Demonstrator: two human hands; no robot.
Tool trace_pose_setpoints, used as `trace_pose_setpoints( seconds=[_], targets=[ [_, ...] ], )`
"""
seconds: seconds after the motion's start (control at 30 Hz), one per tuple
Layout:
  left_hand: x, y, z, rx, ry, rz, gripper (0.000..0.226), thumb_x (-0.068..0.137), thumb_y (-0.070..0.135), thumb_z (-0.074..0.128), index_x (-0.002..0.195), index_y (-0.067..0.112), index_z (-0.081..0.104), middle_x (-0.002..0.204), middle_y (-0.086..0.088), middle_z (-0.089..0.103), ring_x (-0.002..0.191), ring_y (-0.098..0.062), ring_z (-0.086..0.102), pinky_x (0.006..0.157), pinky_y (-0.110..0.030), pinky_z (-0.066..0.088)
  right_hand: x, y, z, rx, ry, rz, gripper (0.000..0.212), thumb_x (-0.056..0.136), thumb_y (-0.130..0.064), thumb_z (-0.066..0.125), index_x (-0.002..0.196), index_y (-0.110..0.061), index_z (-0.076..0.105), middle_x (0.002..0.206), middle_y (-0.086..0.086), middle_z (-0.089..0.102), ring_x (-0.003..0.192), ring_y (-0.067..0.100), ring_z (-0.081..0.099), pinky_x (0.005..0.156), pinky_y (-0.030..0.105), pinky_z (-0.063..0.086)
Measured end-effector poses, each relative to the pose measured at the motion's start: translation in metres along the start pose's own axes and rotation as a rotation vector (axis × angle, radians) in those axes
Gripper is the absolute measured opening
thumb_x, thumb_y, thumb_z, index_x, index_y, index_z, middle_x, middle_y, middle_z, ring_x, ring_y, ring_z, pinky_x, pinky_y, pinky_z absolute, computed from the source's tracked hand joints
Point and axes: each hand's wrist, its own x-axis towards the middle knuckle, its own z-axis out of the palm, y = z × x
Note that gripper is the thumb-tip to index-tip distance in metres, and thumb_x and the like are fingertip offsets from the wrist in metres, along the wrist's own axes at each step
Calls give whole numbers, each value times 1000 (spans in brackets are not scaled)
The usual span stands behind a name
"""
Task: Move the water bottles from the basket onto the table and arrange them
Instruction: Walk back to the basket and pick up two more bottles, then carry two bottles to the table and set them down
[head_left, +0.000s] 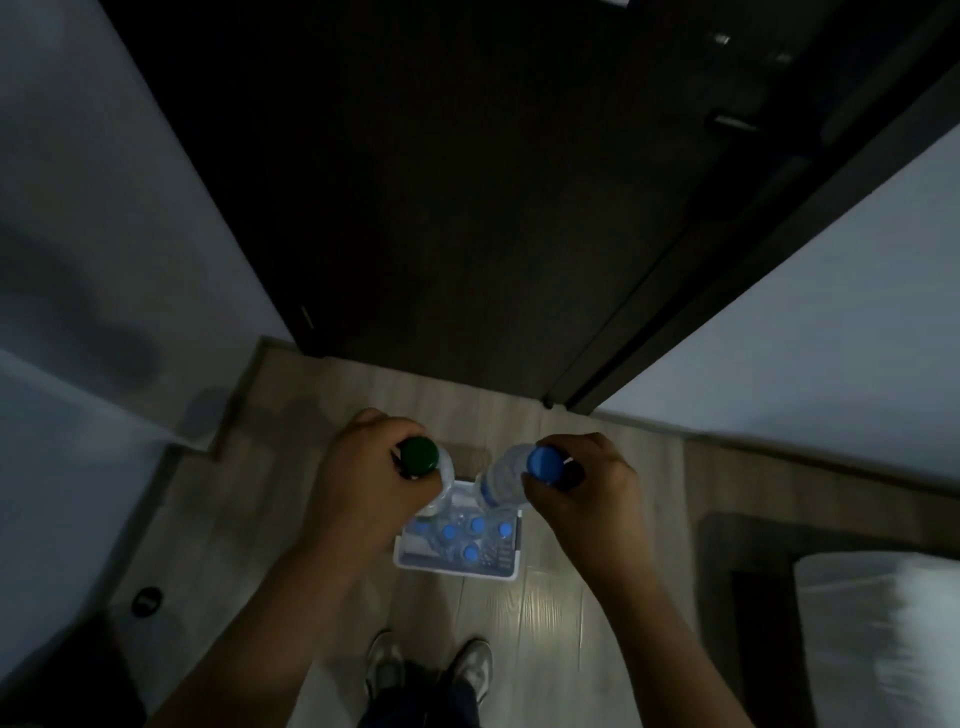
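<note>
The left hand (358, 467) is gripping the green-capped bottle (418, 456), the right hand (587, 483) the blue-capped bottle (540, 462); fingers (592, 452) are clamping each neck, probably so both hang clear above the basket (457, 570).

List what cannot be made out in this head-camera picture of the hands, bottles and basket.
- Green-capped bottle: body mostly hidden behind the left hand, head view.
- Basket: bottle count unclear, head view; both held bottles cover its far end.
- Blue-capped bottle in the right hand: label too dim and blurred, head view.
</note>
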Motion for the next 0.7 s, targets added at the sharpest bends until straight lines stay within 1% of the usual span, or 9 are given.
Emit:
trace_pose_setpoints(
  seconds=[0.07,0.2,0.33,0.4,0.47,0.5,0.57,0.63,0.7],
  targets=[
    [-11,20,-26,-39,29,34,25,66,16,80,88,15,69,87,2,61,76,-13,58,68,-22,44,-10,-26,-20,19,29,-51,32,76,-18,76,100,-30,59,98,-15,52,80,-2,57,74,-1,43],
    [-29,55,-76,-134,165,109,31,64,15,83,93,18,70,86,8,58,68,-2,54,58,-8,39,-27,-77,-56,127,101,-138,26,77,-33,65,97,-43,51,101,-12,54,89,-3,56,72,6,48],
    [-38,83,-123,-290,310,233,34,66,13,82,97,18,71,91,6,61,75,1,58,65,0,41,-31,-127,-89,280,250,-249,24,79,-43,61,98,-51,50,99,-17,53,88,0,56,75,8,48],
    [-39,92,-142,-340,366,310,33,69,25,79,100,21,70,96,6,64,85,3,59,70,-2,43,-30,-148,-102,294,304,-338,19,82,-50,58,99,-50,50,99,-19,52,90,1,56,74,10,48],
    [-42,101,-159,-396,421,386,36,71,41,76,102,24,69,98,6,66,90,-2,62,75,-10,49,-32,-168,-113,305,342,-418,17,85,-51,56,100,-49,50,101,-21,52,94,2,55,75,16,50],
    [-43,107,-167,-449,452,412,37,72,44,75,102,24,69,98,4,67,92,-7,64,78,-18,52,-32,-178,-119,315,357,-452,16,86,-50,54,101,-48,50,101,-20,52,95,5,56,76,21,52],
    [-44,119,-180,-579,507,449,33,73,40,74,102,26,70,99,1,69,94,-15,66,81,-30,55,-34,-196,-128,380,369,-498,18,88,-47,52,105,-42,52,100,-17,57,96,10,59,77,34,55],
    [-46,132,-192,-674,538,478,27,75,34,76,101,33,69,100,1,70,95,-15,68,82,-29,56,-36,-210,-138,475,380,-535,19,90,-43,51,107,-37,53,100,-15,62,96,10,63,79,37,56],
    [-50,147,-204,-772,546,492,21,79,31,73,98,40,69,96,5,72,90,-9,69,76,-22,55,-38,-223,-147,527,408,-584,17,91,-41,50,107,-36,52,101,-14,64,98,10,64,81,34,56]
  ],
)
